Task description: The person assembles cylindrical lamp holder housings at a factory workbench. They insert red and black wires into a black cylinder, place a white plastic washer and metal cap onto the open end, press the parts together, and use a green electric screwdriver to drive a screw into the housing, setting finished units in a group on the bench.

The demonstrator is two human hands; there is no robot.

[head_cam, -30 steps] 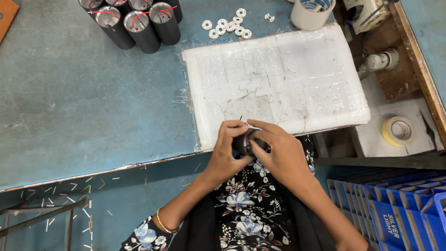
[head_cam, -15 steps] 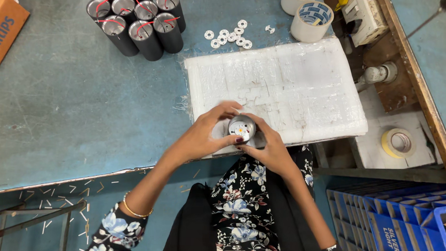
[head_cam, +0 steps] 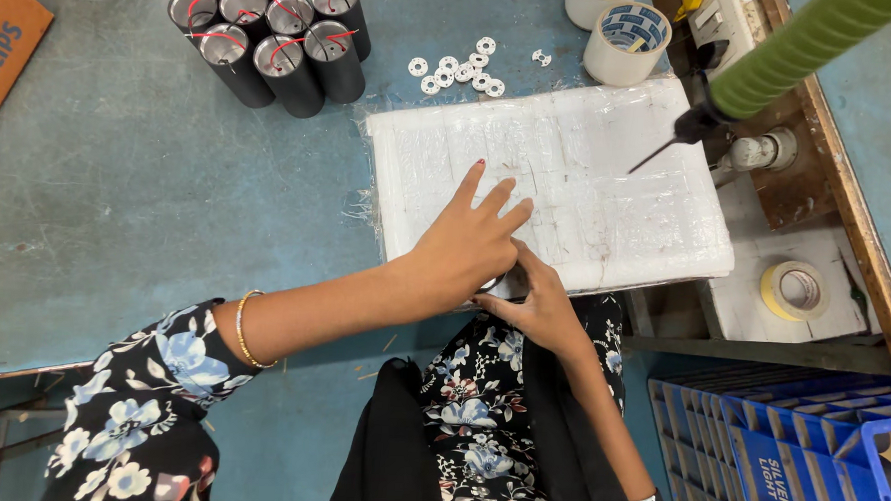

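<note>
Fig.: Left hand [head_cam: 466, 246] lies flat, fingers spread, palm down over a small object at the near edge of the white plastic-wrapped pad [head_cam: 559, 175]; the object is almost fully hidden, so whether the hand closes on it cannot be told. Right hand [head_cam: 538, 305] sits just beneath and beside it, fingers curled against the pad edge, grip contents likewise hidden, prob. steadying the piece from below. Beyond the fingertips: white washers [head_cam: 463, 69] in a loose cluster. Farther left of those: black cylinders w/ red wires [head_cam: 274, 38], standing upright. To the right of the hands: tape rolls [head_cam: 627, 38], green-sleeved tool [head_cam: 774, 59] overhanging the pad.
</note>
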